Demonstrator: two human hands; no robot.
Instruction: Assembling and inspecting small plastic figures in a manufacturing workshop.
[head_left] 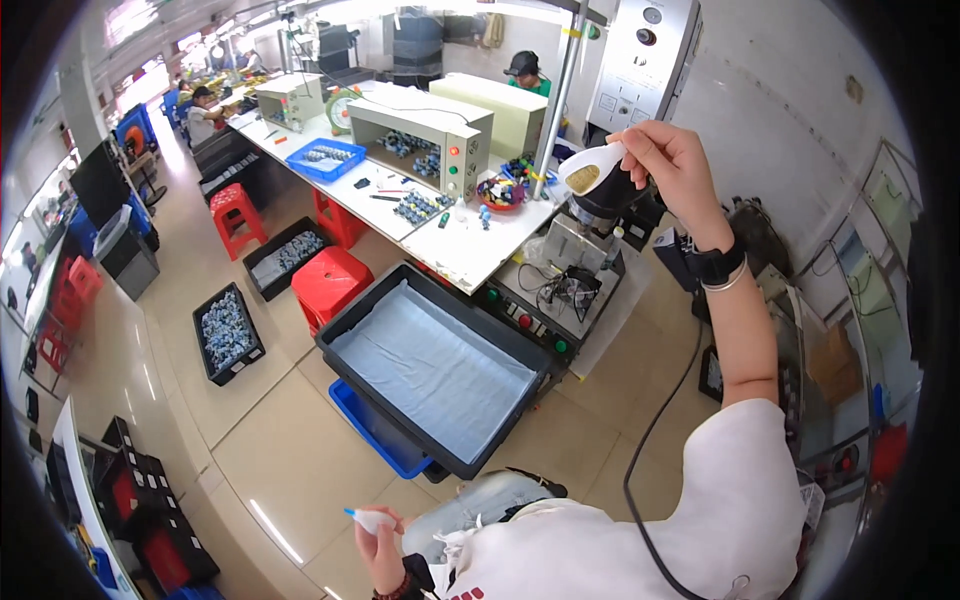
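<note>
My right hand (678, 172), raised at the upper right, pinches a white teardrop-shaped object (603, 158) with a golden-brown oval patch on its face. I cannot tell whether it is a scoop or a small bottle. Behind and below it is a bench machine (590, 235) with a black upper part, partly covered by the object and my hand. Low in the view, near my lap, my left hand (380, 552) is closed around a small white piece with a blue tip (370, 518). Between my hands sits a large black tray (455, 465) lined with pale blue cloth.
A blue bin (372, 425) is under the tray. The white workbench (470, 245) bears a metal box machine (465, 150), a blue tray (325, 175) and small parts. Red stools (330, 280) and black crates (262, 350) stand on the floor. A black cable (640, 440) hangs at right.
</note>
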